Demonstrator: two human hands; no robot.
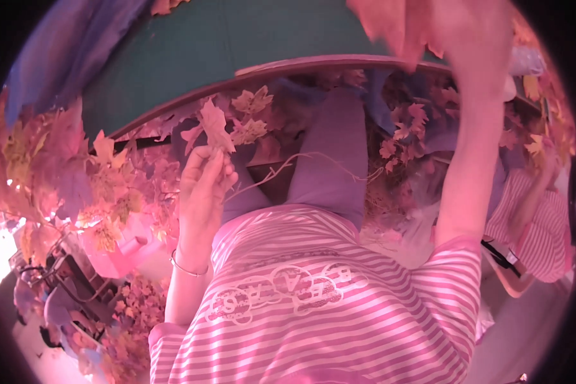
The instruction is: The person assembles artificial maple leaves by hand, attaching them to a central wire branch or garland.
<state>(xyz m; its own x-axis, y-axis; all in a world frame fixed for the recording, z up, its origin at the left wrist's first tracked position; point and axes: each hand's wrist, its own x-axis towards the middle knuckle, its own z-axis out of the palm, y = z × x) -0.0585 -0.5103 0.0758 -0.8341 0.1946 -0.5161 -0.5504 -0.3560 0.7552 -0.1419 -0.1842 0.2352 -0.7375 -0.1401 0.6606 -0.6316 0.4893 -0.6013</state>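
Garlands of artificial maple leaves in two raised hands, above a pink-and-white striped shirt (339,307).

Heaps of faded orange and yellow fabric leaves (77,179) lie piled at the left and behind, within easy reach. The right hand (473,38) is lifted high, its arm stretched up to hold a broad cluster of orange leaves (390,25) aloft; how far its fingers close cannot be told. The left hand (205,179), with a thin bangle (189,269) at the wrist, pinches a small leaf sprig (214,125) upright between closed fingertips, its pale wiry stem (288,166) trailing rightward.
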